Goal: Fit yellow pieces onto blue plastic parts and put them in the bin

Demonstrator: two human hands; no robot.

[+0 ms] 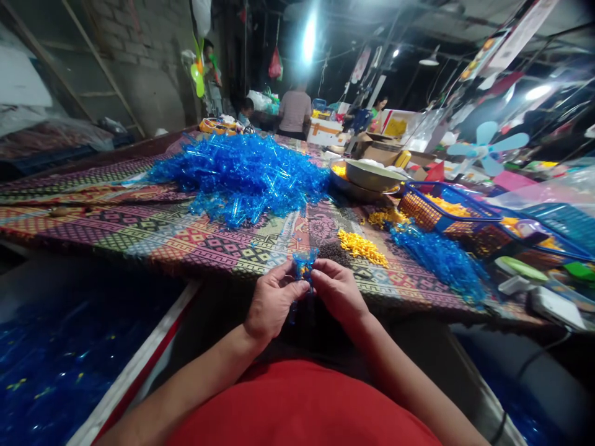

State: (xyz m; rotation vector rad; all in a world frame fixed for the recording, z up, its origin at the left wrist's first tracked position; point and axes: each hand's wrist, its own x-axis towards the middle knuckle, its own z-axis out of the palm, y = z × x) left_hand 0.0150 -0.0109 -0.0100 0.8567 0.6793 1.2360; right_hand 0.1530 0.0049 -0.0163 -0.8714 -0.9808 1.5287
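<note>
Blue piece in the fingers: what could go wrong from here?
- Slip: the small blue piece is pinched in the fingertips of the left hand and right hand by the table's near edge; it could fall.
- Mixing: the loose yellow pieces lie right beside the small dark pieces; a brush from the right hand might mix them.

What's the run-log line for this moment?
left hand: pinching blue piece; right hand: pinching same; yellow parts: on cloth; blue pile: beyond hands
</note>
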